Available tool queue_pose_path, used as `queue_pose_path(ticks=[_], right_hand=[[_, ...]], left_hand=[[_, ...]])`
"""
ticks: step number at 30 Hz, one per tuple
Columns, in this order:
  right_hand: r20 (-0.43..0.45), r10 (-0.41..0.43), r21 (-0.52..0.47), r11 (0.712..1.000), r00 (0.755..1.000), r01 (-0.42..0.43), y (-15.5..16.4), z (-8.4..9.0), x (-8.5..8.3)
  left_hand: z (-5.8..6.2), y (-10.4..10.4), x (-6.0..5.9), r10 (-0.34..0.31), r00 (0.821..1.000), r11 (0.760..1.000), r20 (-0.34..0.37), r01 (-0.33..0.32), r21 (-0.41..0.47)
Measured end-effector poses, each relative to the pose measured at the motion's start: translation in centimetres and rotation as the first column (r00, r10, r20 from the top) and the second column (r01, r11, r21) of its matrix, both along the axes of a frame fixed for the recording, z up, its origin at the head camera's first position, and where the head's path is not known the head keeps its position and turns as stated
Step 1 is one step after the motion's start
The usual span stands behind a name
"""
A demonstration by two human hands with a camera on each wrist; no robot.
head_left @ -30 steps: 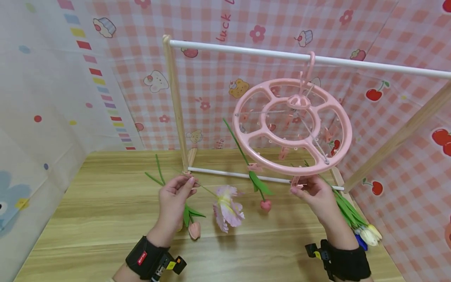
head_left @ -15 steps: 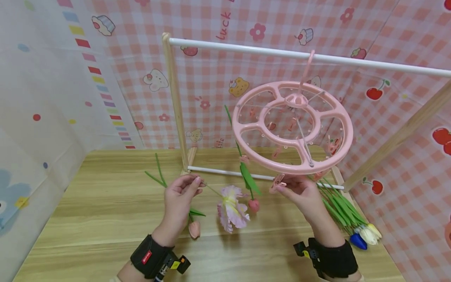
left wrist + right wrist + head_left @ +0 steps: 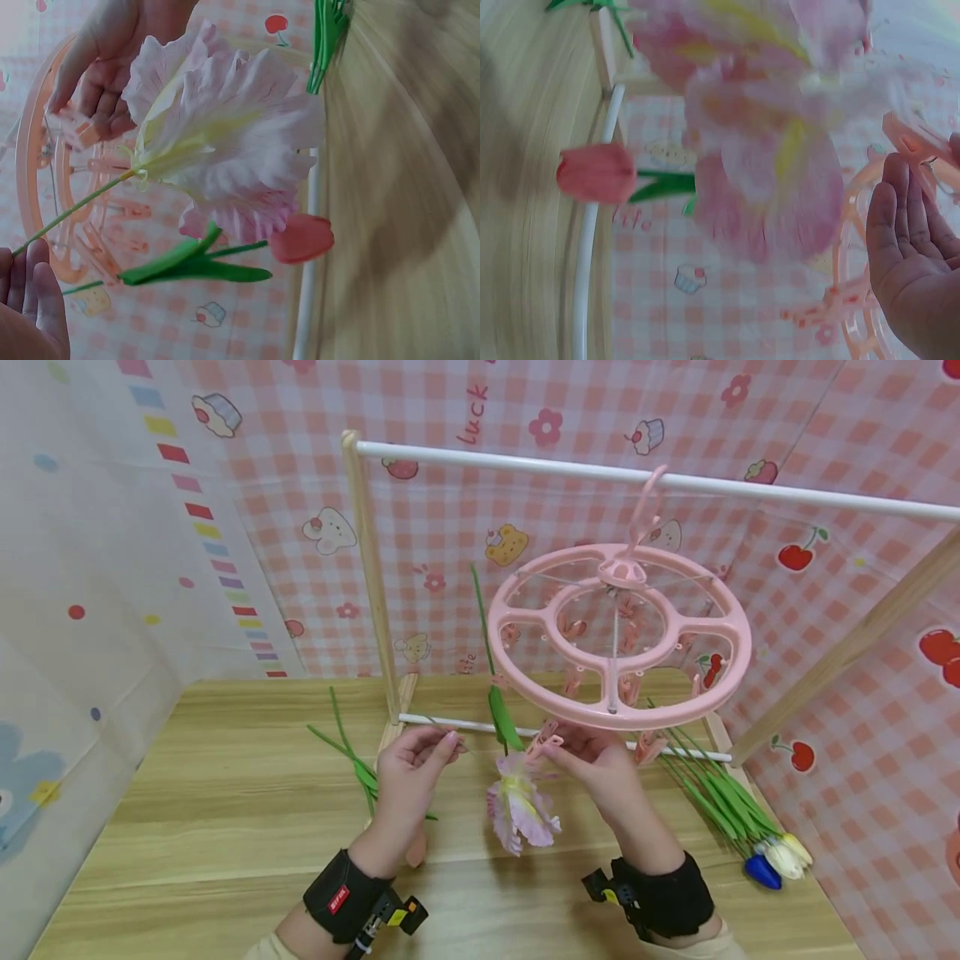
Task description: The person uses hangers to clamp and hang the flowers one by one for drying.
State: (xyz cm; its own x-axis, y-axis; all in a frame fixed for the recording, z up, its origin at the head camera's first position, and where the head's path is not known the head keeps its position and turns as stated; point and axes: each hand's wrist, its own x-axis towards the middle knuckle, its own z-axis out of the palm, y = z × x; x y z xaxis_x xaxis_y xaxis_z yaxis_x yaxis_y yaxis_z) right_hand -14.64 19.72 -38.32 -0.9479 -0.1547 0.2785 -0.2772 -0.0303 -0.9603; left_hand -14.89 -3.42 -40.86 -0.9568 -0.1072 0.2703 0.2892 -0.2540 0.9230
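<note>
Between its thumb and fingers, my left hand (image 3: 417, 770) pinches the thin green stem of a pale pink-lilac artificial iris (image 3: 225, 135). The bloom (image 3: 521, 802) hangs to the right of that hand. My right hand (image 3: 596, 764) pinches a pink clothespin (image 3: 544, 740) below the rim of a round pink hanger (image 3: 551, 697). In the left wrist view the bloom partly covers the right hand's lower edge. A pink-red tulip (image 3: 598, 173) hangs from another clip of the hanger, its stem upright; in the head view the iris hides its blossom.
The hanger hooks over a white rail (image 3: 495, 462) on a wooden frame (image 3: 369, 568). On the table (image 3: 187, 827), a peach tulip (image 3: 416, 847) lies partly behind the left forearm. Several tulips, one a blue tulip (image 3: 763, 872), lie at the right.
Both hands have moved: the left to the right with the iris, the right to the left with the clothespin. The hanger has turned, carrying the hanging tulip leftward.
</note>
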Motion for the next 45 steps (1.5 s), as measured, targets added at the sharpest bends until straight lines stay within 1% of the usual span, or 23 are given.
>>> queue_pose_path(ticks=[7, 12, 17, 24, 29, 33, 39, 45], right_hand=[[0.003, 0.005, -0.023, 1.0, 1.0, -0.005, -1.2, 0.1, -0.2], [0.017, -0.002, -0.043, 0.999, 1.0, 0.003, -1.6, 0.3, -0.3], [0.011, -0.009, -0.073, 0.997, 1.0, 0.01, -2.0, 0.3, -0.3], [-0.026, -0.005, -0.088, 0.996, 1.0, 0.003, -2.3, 0.3, -0.3], [-0.041, 0.002, -0.112, 0.994, 0.999, -0.006, -2.6, 0.3, -0.4], [-0.027, -0.02, -0.117, 0.993, 0.999, 0.017, -2.7, 0.3, -0.5], [-0.028, -0.039, -0.106, 0.994, 0.999, 0.036, -2.8, 0.4, -0.5], [-0.011, -0.058, -0.098, 0.994, 0.998, 0.057, -2.9, 0.5, -0.7]], left_hand=[[0.7, 0.7, 0.0, -0.004, 1.0, 1.0, -0.027, 0.005, 0.016], [0.9, 1.0, -0.2, 0.003, 0.999, 1.0, -0.049, -0.004, -0.023], [1.1, 1.3, -0.2, -0.002, 0.997, 0.998, -0.073, -0.002, -0.06], [1.4, 1.6, -0.3, -0.02, 0.992, 0.997, -0.123, 0.01, -0.079], [1.8, 1.8, -0.3, -0.013, 0.992, 0.997, -0.122, 0.003, -0.082], [2.0, 1.8, -0.3, -0.009, 0.992, 0.997, -0.124, -0.001, -0.079], [2.1, 1.7, -0.3, -0.005, 0.994, 0.997, -0.107, -0.003, -0.072], [2.3, 1.7, -0.4, -0.016, 0.994, 0.999, -0.108, 0.012, -0.041]])
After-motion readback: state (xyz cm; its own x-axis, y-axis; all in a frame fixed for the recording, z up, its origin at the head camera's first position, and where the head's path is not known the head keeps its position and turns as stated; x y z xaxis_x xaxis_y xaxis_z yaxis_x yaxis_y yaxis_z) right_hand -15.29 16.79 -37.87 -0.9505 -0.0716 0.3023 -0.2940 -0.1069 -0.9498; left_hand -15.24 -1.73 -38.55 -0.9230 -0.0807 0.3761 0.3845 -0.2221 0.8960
